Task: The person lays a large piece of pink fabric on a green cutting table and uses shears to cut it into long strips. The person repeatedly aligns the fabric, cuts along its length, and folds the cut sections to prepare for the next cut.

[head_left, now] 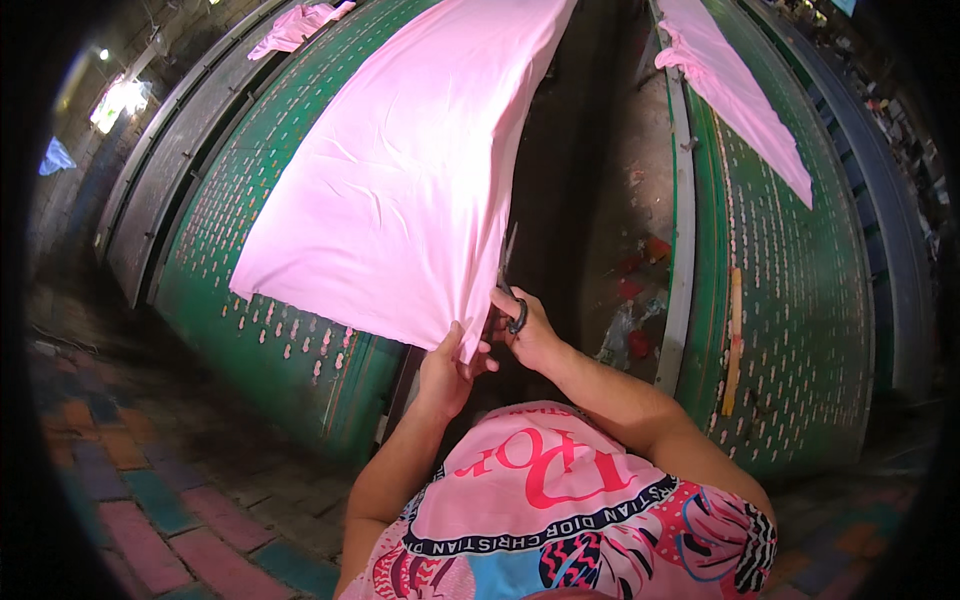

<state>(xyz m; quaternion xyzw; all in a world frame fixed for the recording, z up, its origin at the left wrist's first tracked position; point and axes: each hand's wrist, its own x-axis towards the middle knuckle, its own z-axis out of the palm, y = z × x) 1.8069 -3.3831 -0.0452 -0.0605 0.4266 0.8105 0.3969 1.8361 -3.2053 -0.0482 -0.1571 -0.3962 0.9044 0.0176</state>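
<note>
Pale pink, thin, smooth cloth in one long sheet lies over the long green table with rows of small pale marks, the reference for all positions below. The cloth's long axis follows the table's length, running away from the person. Its near right corner is drawn past the table's right edge, toward the person.

Left hand: just off the table's near right edge, thumb and fingers closed in a pinch on that corner. Creases in the cloth converge on the grip.

Right hand: farther right of the table, fingers curled round black-handled scissors with slim blades. Blades point away from the person, close beside the cloth's right edge and roughly parallel to it. Blade opening, and whether cloth lies between the blades, cannot be told.

Controlling relation: the long right edge extends ahead of the right hand and slightly to its left; the right hand is nearer that edge, the left nearer the corner.

Right of the table, across a dark aisle: a second green table with pale marks, bearing a pointed pink cloth piece.
</note>
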